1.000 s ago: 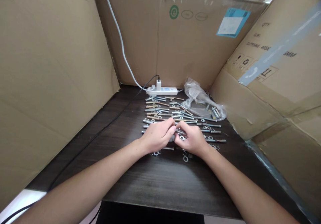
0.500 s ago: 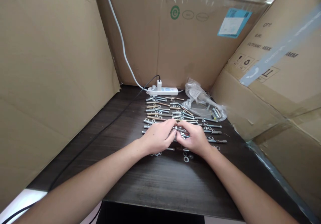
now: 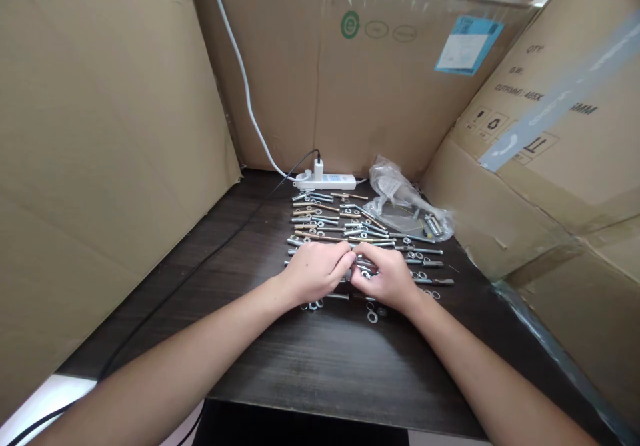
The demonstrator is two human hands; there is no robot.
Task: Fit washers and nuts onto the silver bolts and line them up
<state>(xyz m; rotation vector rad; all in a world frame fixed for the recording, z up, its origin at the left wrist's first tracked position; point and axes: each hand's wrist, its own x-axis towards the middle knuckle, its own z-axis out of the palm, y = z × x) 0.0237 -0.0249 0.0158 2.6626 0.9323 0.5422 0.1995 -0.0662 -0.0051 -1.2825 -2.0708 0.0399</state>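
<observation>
One small metal piece [image 3: 354, 259], mostly hidden, was pinched by left hand [image 3: 317, 271] and right hand [image 3: 385, 276]; bolts [image 3: 320, 236] and washers [image 3: 373, 317] were laid around.

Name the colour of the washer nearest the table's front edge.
Silvery grey. The washer shows best in the head view.

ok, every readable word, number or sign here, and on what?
"QTY:" on right cardboard
"G.W:", same cardboard
"(MM): 465X", same cardboard; letters before unclear
"MM", same, past tape
Recycling arrows, up arrows, glass sign: same cardboard
Too blurred: green logo, ovals on back cardboard; blue label; tape print
Too small: icon captions, power strip markings
</observation>
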